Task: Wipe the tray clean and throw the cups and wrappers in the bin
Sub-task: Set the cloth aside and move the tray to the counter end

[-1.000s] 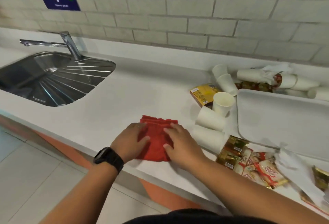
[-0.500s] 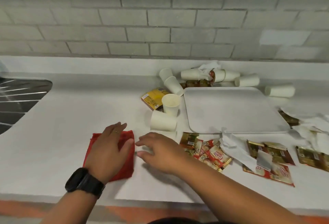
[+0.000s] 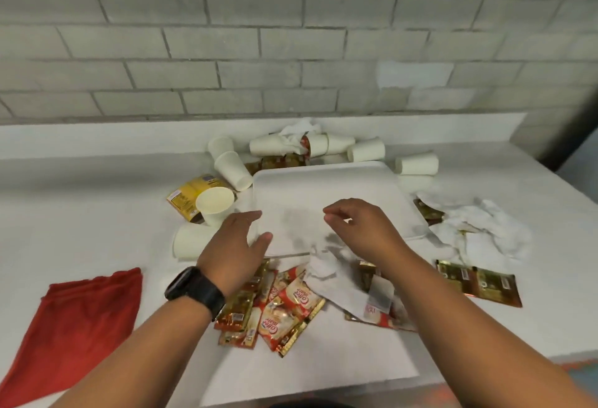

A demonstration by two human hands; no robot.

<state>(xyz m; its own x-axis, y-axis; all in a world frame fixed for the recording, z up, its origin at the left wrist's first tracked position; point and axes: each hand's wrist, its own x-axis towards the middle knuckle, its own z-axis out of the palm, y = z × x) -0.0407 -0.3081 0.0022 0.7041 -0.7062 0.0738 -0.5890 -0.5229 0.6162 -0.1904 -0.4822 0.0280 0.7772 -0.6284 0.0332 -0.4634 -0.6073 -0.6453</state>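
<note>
A white tray (image 3: 323,187) lies flat on the counter, faintly smudged near its front. My left hand (image 3: 234,245) hovers open at the tray's front left corner, thumb near the rim. Over the tray's front edge my right hand (image 3: 359,229) is empty, fingers loosely curled and apart. The red cloth (image 3: 74,313) lies free at the counter's front left. Several white paper cups (image 3: 215,205) lie around the tray's left and back. Red and gold wrappers (image 3: 284,307) are spread in front of the tray, partly under my arms.
Crumpled white tissues (image 3: 479,229) lie right of the tray, and another tissue (image 3: 323,268) at its front. A yellow packet (image 3: 191,194) sits left behind a cup. Gold sachets (image 3: 479,281) lie at the front right. A brick wall (image 3: 291,45) backs the white counter (image 3: 90,207).
My left hand has let go of the red cloth and moved right to the tray. My right hand has moved up over the tray. The view has swung right, away from the sink.
</note>
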